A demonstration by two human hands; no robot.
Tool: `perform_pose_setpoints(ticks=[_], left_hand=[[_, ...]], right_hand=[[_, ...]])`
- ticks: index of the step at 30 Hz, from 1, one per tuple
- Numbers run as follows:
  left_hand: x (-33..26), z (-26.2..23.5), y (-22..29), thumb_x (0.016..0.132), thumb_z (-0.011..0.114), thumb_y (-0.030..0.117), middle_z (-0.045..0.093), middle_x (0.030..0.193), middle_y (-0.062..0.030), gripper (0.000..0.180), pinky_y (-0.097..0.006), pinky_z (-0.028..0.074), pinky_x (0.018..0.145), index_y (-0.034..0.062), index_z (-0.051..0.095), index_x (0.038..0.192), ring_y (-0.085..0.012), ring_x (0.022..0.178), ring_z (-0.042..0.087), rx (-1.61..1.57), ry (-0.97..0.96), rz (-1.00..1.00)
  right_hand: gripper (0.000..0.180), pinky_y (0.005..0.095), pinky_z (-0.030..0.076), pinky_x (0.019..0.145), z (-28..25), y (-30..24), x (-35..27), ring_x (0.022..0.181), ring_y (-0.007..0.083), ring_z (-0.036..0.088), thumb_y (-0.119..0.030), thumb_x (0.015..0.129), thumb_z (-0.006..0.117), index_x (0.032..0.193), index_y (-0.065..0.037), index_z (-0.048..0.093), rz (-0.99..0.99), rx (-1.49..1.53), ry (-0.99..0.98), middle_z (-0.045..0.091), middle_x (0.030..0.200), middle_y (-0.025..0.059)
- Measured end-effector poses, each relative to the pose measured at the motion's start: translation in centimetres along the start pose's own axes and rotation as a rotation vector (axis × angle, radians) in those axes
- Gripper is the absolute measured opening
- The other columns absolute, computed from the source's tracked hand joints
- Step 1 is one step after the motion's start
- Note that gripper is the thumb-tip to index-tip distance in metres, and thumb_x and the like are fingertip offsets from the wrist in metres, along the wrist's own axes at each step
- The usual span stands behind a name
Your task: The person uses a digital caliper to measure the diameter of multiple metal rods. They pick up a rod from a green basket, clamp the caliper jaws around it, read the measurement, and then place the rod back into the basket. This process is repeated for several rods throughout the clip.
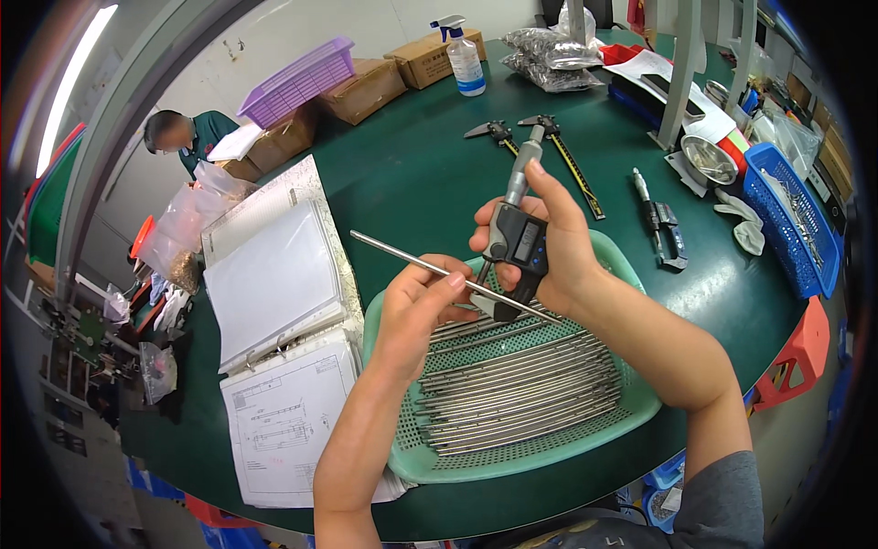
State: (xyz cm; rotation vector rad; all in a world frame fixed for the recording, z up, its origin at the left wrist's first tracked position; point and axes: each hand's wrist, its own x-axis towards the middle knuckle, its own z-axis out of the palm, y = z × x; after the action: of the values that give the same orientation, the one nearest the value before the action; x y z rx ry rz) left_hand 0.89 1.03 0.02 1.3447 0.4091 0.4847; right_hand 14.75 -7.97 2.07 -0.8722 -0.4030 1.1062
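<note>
Above a green surface (402, 174), the left hand (412, 316) pinches a metal rod (402, 257); the right hand (558, 242) grips a digital micrometer (517, 240) closed on it.

Left hand (413, 306): forearm bare, rising from the lower edge, wrist straight, fingers curled in a closed grip, thumb tip pointing right. Right hand (556, 240): forearm entering from the lower right, grey sleeve at the elbow, wrist bent inward, fingers wrapped shut, thumb raised upward. Hands close together, not touching.
</note>
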Motion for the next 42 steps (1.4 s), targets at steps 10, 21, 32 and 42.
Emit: perform_pose_setpoints(ticks=[10,21,32,42], left_hand=[[0.10,-0.32,-0.01,0.082,0.050,0.016,0.057,0.083,-0.0093,0.015,-0.027,0.050,0.062,0.0042,0.048,0.091,-0.0139,0.072,0.056,-0.078,0.047,-0.001],[-0.08,0.11,0.01,0.081,0.052,0.015,0.055,0.080,-0.0074,0.017,-0.028,0.052,0.062,0.0009,0.049,0.091,-0.0128,0.070,0.056,-0.004,0.004,0.026],[0.00,-0.44,-0.06,0.082,0.051,0.013,0.057,0.083,-0.0094,0.014,-0.026,0.049,0.063,0.0015,0.050,0.091,-0.0152,0.075,0.056,-0.097,0.036,0.002],[0.12,-0.46,-0.02,0.083,0.051,0.014,0.056,0.084,-0.0085,0.014,-0.026,0.050,0.063,0.0024,0.049,0.090,-0.0136,0.074,0.055,-0.112,0.008,0.007]], right_hand=[[0.058,0.0233,0.038,0.039,-0.14,0.01,0.01,0.038,0.0112,0.046,-0.054,0.084,0.026,0.086,-0.002,0.052,-0.010,0.016,-0.030,0.058,0.069,0.0088],[0.059,0.0241,0.037,0.039,-0.13,-0.15,-0.11,0.038,0.0113,0.046,-0.058,0.079,0.034,0.084,-0.003,0.054,-0.006,-0.005,-0.015,0.058,0.068,0.0088],[0.057,0.0224,0.039,0.038,0.04,0.11,-0.08,0.038,0.0113,0.047,-0.056,0.083,0.033,0.084,-0.002,0.053,-0.034,-0.021,-0.008,0.058,0.067,0.0092],[0.055,0.0226,0.040,0.039,0.03,0.26,0.06,0.041,0.0129,0.047,-0.051,0.088,0.026,0.088,-0.001,0.051,-0.003,0.048,0.035,0.058,0.069,0.0107]])
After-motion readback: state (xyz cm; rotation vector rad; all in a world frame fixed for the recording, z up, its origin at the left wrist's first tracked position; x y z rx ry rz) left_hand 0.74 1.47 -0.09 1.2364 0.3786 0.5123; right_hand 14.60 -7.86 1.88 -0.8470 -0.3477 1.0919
